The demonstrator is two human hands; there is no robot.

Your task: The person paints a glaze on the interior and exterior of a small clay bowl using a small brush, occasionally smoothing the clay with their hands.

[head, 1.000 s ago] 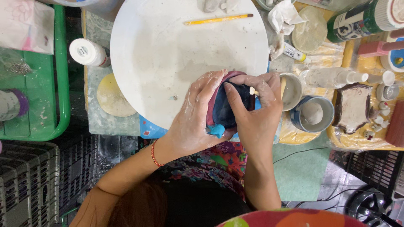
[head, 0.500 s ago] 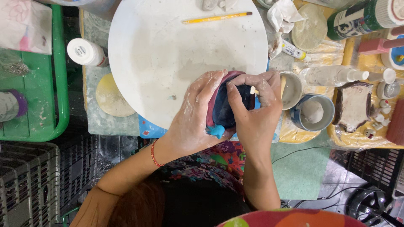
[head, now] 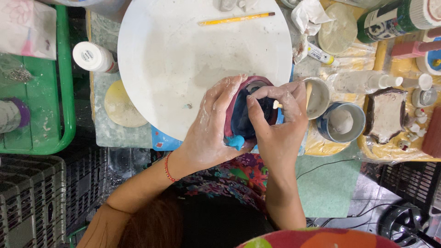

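Note:
A small clay vessel (head: 242, 120), pink outside and dark blue inside with a bright blue knob at its near edge, sits at the near rim of a round white board (head: 183, 59). My left hand (head: 209, 131) cups its left side. My right hand (head: 275, 126) grips its right side, fingers reaching into the opening, and pinches a small pale stick-like tool (head: 277, 104) by the rim. Both hands are smeared with pale clay.
A yellow pencil (head: 236, 19) lies at the board's far side. A white bottle (head: 94, 57) and a yellow disc (head: 123, 106) lie left. Cups (head: 342, 121), a clay slab (head: 385, 115), bottles and a green can (head: 395, 18) crowd the right. A green tray (head: 64, 92) stands far left.
My right fingers have shifted slightly inside the vessel's opening; the vessel and left hand stay about where they were.

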